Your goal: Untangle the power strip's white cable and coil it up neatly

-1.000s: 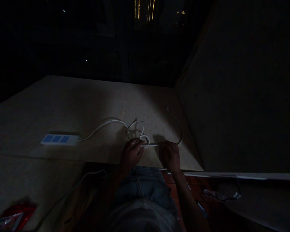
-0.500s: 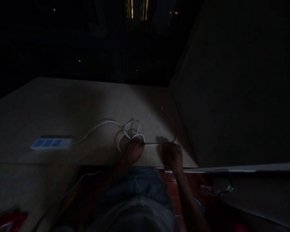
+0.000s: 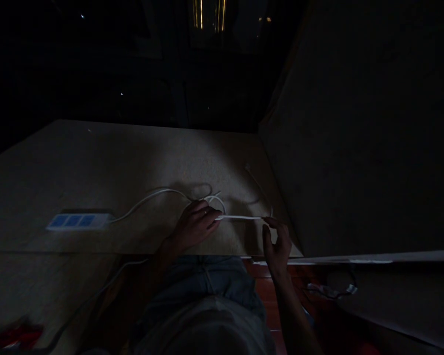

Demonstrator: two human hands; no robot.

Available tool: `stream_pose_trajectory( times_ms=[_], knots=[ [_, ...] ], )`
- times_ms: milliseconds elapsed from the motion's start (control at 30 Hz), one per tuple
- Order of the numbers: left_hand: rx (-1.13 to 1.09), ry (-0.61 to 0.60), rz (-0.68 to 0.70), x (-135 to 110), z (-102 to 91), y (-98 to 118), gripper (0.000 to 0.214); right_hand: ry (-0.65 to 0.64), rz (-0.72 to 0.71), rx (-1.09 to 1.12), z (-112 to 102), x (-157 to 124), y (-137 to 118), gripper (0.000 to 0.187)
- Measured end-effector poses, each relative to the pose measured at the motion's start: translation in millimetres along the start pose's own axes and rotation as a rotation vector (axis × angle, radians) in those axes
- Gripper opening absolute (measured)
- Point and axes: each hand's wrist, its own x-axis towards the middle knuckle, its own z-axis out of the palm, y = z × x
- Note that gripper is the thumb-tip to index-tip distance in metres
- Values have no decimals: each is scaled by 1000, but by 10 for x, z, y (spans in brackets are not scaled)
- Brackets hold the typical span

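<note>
Dim view. Thin white cable [image 3: 240, 217] lying on the board [image 3: 107, 162], one short stretch pulled straight between two hands near the front edge. Left hand [image 3: 194, 228] pressed down on the cable's bunched loops [image 3: 214, 201], fingertips pinching the near end of the straight run. Right hand [image 3: 278, 241] raised just off the surface, thumb and forefinger nipping the other end of that run, remaining fingers spread loose. Free tail [image 3: 257, 185] curving away toward the back right, ending in what looks like a small plug, hard to tell in this light. Other way, thicker cord [image 3: 148, 197] running left to a power strip [image 3: 79, 221] with blue sockets, flat on the board and well apart from both hands.

Judged by look: light, limp, springy enough to uncoil when let go, smooth jacket likely to slide through a slack pinch. Best held with a firm fingertip pinch on the straight stretch, close to the loops, with the bundle pinned flat by the other palm. Not by the plug end, where a tug could strain the joint.
</note>
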Motion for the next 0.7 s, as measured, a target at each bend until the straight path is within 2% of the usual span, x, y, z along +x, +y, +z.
stream_pose_trajectory(
  times_ms=[133, 200, 267, 367, 433, 600, 700],
  knots=[
    [-41, 231, -71, 74, -48, 4, 8, 122, 76, 132, 34, -7, -155, 15],
    [-151, 329, -162, 99, -20, 45, 10, 89, 135, 212, 83, -22, -238, 16],
    [-316, 387, -293, 115, 28, 121, 14, -27, 221, 313, 152, -22, -328, 18],
    [-554, 379, -479, 124, 118, 269, 21, -240, 310, 510, 284, 34, -467, 24],
    [-647, 359, -560, 120, 183, 359, 22, -332, 330, 624, 373, 107, -551, 26],
    [-766, 351, -643, 46, 322, 456, 21, -386, 439, 752, 497, 294, -670, 22],
    [-869, 290, -683, -43, 353, 445, 25, -394, 531, 773, 494, 332, -677, 20]
  ],
)
